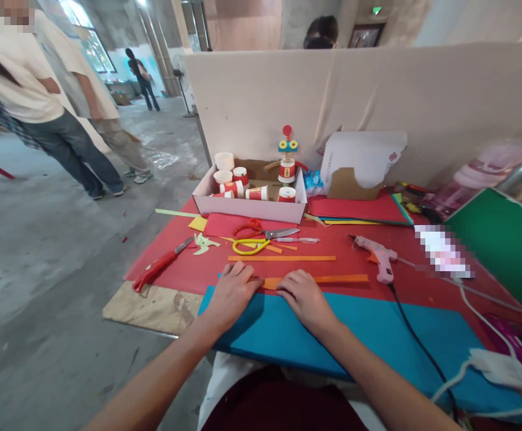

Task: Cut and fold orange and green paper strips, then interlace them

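An orange paper strip point(270, 283) lies across the back edge of a blue sheet point(378, 317). My left hand point(236, 292) is closed on the strip near its left end, thumb and fingers together. My right hand point(303, 299) has curled fingers gripping the same strip a little to the right, and the strip runs on past it. A second, thinner orange strip point(283, 258) lies flat just beyond my hands. Behind that are scissors with red and yellow handles point(261, 236) and a white pen point(301, 240).
A red-handled utility knife point(162, 263) and a pale green paper cutout point(205, 243) lie to the left. At right is a pink glue gun point(381, 254) with its cord. A shallow box point(252, 209) holds paper cups and a cup figure. People stand at far left.
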The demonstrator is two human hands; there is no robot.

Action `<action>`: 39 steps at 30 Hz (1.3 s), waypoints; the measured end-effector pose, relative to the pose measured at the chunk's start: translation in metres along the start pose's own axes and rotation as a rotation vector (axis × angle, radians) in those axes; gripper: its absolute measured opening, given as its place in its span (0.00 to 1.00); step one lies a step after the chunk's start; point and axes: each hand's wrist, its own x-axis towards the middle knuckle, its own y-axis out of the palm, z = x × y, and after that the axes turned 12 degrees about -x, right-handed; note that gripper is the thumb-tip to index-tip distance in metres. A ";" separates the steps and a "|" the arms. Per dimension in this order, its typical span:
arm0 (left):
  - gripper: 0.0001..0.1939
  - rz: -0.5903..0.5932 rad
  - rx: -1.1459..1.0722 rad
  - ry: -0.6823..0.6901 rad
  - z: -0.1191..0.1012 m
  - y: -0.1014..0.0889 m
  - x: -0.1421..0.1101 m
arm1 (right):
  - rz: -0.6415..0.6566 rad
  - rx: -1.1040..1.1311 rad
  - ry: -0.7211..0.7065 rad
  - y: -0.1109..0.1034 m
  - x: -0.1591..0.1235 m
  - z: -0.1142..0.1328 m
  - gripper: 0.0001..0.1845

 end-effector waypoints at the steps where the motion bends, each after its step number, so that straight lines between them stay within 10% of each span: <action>1: 0.12 0.016 0.010 0.008 0.001 0.000 -0.001 | 0.007 -0.004 0.001 -0.001 0.002 -0.001 0.09; 13: 0.12 -0.009 -0.184 -0.066 0.010 0.002 -0.014 | 0.015 0.080 -0.072 0.000 0.011 -0.013 0.11; 29: 0.10 0.019 -0.491 -0.423 0.020 -0.007 0.005 | 0.224 0.089 0.284 -0.011 0.028 -0.005 0.05; 39: 0.09 0.104 -0.423 -0.460 0.018 -0.015 0.011 | 0.232 0.075 0.265 -0.013 0.029 -0.006 0.06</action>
